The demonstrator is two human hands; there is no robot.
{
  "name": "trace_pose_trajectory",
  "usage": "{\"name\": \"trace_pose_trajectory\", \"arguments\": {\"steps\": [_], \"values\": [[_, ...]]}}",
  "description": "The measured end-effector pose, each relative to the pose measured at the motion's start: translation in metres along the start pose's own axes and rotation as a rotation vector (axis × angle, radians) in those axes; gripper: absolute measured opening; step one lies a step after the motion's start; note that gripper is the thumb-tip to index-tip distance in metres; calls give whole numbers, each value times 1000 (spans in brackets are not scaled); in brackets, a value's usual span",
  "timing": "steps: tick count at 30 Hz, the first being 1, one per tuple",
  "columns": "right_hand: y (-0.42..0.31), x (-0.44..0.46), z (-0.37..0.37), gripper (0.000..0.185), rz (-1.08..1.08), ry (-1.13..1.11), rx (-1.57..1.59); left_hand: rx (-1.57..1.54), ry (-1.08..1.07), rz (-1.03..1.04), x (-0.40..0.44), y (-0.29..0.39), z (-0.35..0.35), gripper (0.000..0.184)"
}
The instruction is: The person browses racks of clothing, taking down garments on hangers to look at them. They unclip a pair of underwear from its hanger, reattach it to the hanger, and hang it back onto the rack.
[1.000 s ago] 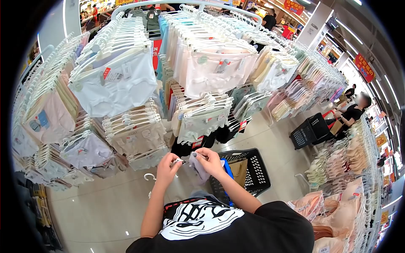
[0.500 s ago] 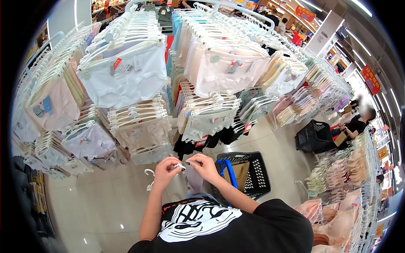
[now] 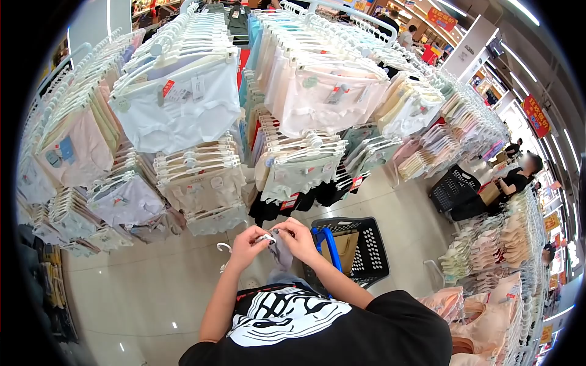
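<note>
My left hand (image 3: 247,247) is closed on a white hanger (image 3: 224,250), whose hook sticks out at its left, with a clip end at the fingertips. Close beside it, my right hand (image 3: 295,236) pinches a greyish-purple garment (image 3: 282,255) that hangs down below the fingers. The fingertips of both hands nearly meet, and the garment's upper edge lies between them. Small details of the clip are too tiny to make out.
Racks of hanging underwear (image 3: 177,104) fill the front. A black basket (image 3: 372,250) with a blue handle (image 3: 329,247) stands right of my hands. Farther right are another black basket (image 3: 455,186), a person in black (image 3: 516,182) and a rack of peach bras (image 3: 488,317).
Compared with one second ago, my hands have come closer together, bringing garment and hanger clip together. The view has shifted slightly, and the person at the right has moved a little.
</note>
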State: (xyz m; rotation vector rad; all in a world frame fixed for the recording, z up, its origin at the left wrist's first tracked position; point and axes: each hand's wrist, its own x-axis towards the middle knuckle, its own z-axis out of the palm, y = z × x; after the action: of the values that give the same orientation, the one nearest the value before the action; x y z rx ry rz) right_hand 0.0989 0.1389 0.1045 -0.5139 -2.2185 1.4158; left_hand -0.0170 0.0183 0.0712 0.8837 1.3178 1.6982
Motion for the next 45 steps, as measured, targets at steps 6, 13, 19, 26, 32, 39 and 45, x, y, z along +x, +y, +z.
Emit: {"name": "trace_pose_trajectory", "arguments": {"steps": [6, 13, 19, 26, 32, 39, 45], "values": [[-3, -5, 0, 13, 49, 55, 12, -11, 52, 20, 4, -5, 4, 9], [-11, -3, 11, 10, -4, 112, 37, -65, 120, 104, 7, -15, 3, 13], [-20, 2, 16, 9, -60, 106, 29, -153, 203, 157, 6, -11, 1, 14], [-21, 1, 18, 10, -89, 130, 25, -66, 310, 226, 3, 1, 12, 15], [-28, 0, 17, 12, -130, 165, 11, 41, 369, 283, 4, -2, 14, 15], [-30, -1, 18, 13, -178, 188, 5, 29, 420, 346, 2, 5, 20, 14], [-33, 1, 18, 12, -201, 191, -23, -14, 414, 377, 5, 5, 19, 14]]}}
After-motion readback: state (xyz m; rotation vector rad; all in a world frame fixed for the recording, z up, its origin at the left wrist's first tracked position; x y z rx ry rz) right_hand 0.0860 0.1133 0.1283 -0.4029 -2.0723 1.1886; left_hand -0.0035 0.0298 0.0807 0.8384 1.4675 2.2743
